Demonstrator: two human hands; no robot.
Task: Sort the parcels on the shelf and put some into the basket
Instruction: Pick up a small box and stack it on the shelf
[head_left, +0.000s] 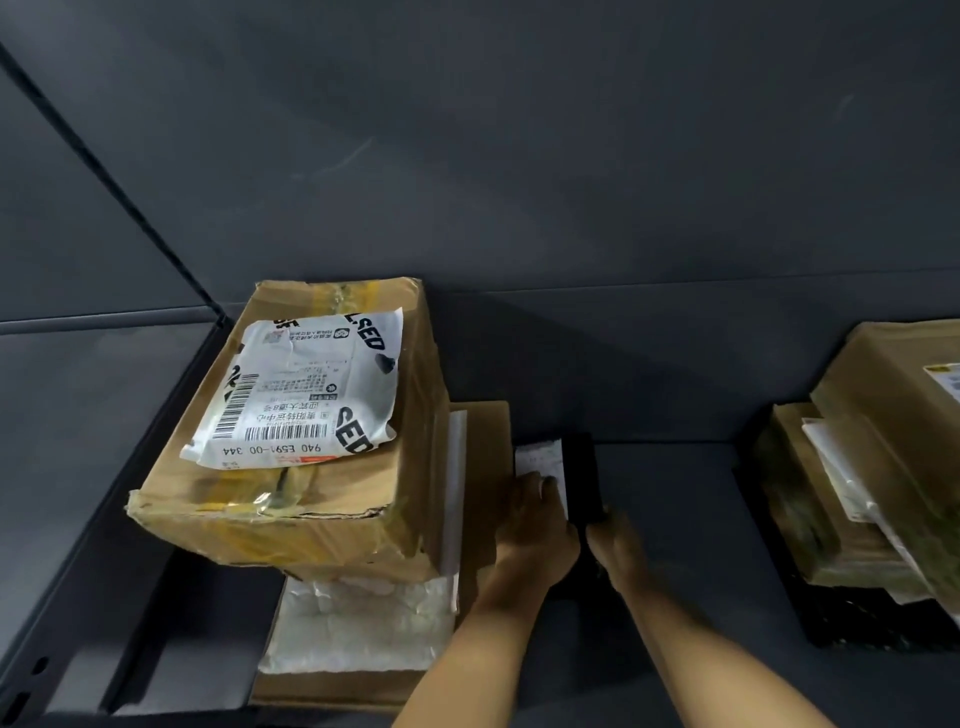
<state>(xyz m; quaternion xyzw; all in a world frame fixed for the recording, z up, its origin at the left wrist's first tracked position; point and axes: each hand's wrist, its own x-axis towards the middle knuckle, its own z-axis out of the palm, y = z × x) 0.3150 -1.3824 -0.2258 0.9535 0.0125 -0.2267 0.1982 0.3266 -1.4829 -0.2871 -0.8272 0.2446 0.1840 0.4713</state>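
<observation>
Dark grey shelf (675, 499) carries a big taped cardboard box (322, 499) with a white mailer bag (306, 384) on top. Just right of that box lies a small black parcel (583, 470) (white label on its upper face), gripped at its near end by 2 hands: left hand (540, 527) with its thumb on the label, right hand (618, 545) curled round the corner farther from the box

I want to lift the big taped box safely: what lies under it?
A white padded mailer lies under the big taped box, itself on a flat cardboard parcel. How far either reaches beneath the box is covered.
</observation>
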